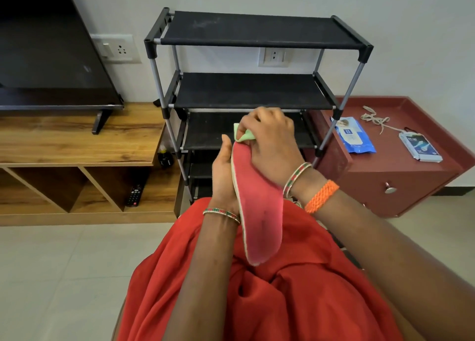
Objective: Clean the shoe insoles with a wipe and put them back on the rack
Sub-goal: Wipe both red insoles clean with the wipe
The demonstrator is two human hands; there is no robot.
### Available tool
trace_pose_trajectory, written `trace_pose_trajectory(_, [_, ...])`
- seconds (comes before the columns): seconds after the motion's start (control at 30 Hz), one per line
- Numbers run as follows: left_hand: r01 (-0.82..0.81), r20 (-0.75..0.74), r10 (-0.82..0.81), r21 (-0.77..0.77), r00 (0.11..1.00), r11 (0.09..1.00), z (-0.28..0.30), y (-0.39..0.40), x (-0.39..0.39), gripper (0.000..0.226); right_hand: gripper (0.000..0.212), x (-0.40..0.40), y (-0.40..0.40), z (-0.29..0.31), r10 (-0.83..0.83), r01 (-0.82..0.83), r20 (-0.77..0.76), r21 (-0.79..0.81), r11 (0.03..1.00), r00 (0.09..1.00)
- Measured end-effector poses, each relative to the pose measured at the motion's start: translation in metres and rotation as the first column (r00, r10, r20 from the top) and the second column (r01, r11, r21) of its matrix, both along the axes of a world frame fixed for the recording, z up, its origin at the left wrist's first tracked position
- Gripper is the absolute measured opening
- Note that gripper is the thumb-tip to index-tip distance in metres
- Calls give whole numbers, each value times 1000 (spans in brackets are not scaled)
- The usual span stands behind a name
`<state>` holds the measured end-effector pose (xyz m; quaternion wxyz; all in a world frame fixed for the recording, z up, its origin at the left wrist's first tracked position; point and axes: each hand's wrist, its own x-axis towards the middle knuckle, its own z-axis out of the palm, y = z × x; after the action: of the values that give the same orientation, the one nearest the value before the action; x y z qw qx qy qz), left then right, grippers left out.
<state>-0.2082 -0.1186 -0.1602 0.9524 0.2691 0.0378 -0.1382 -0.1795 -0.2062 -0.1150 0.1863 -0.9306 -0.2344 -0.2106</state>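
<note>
A pink insole (259, 219) with a pale rim stands on edge over my red-clad lap, heel end toward me. My left hand (223, 176) grips its left edge from behind, thumb up along the rim. My right hand (272, 145) curls over the toe end and pinches a light green wipe (244, 135) against it. The black shoe rack (246, 91) with grey poles stands straight ahead against the wall; the shelves I can see hold nothing.
A maroon cabinet (401, 176) to the right of the rack carries a blue wipes pack (356, 138), another small packet (420, 146) and a loose cord. On the left a wooden TV unit (77, 140) holds a television (51, 52); a remote (133, 195) lies in its lower shelf.
</note>
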Motion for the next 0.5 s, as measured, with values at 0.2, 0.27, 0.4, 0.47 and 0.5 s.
trace_pose_trajectory(0.2, [155,74,-157,37,985,987,4,14,-6,54,21,11,-10,11,152,-108,-253,181,978,955])
trace_pose_trajectory(0.27, [218,91,-224,62,970,974,4,12,-9,45,23,16,-14,12,104,-71,-178,182,981,979])
trace_pose_trajectory(0.4, [302,23,-311,174,950,937,2,17,-10,44,20,21,-25,15,13,-6,-26,248,969,1000])
trace_pose_trajectory(0.47, [264,3,-270,191,963,945,2,16,-10,48,17,18,-27,12,-44,33,140,81,996,989])
trace_pose_trajectory(0.5, [227,-2,-230,175,973,958,1,14,-8,46,15,16,-28,10,-50,56,236,-18,998,970])
